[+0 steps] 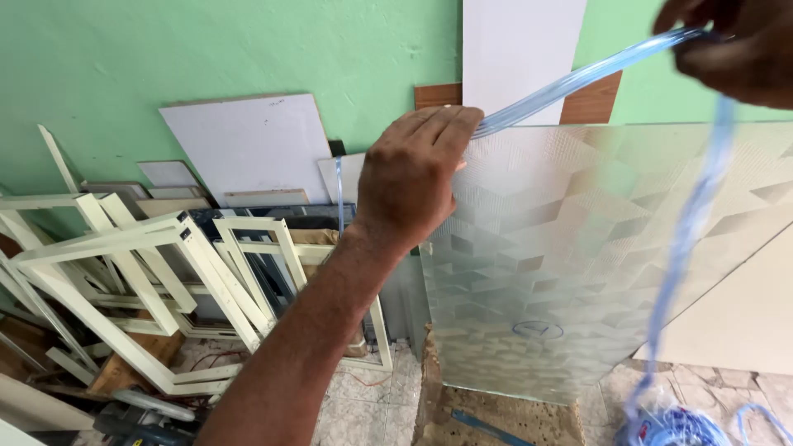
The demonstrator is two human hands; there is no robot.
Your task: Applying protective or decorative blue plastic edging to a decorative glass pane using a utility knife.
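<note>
Green wall behind: left hand [410, 186] presses blue tubing [570, 83] onto patterned glass pane [595, 248] edge, right hand [731, 45] pinching it taut w/ closed fingers.

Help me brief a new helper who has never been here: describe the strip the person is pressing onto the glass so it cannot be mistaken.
Start at the green wall and find the patterned glass pane standing before it. Along its top edge, from the left hand up to the right hand, runs the clear blue flexible strip. Unlike the stiff cream frames nearby, it is translucent and droops toward the floor.
</note>
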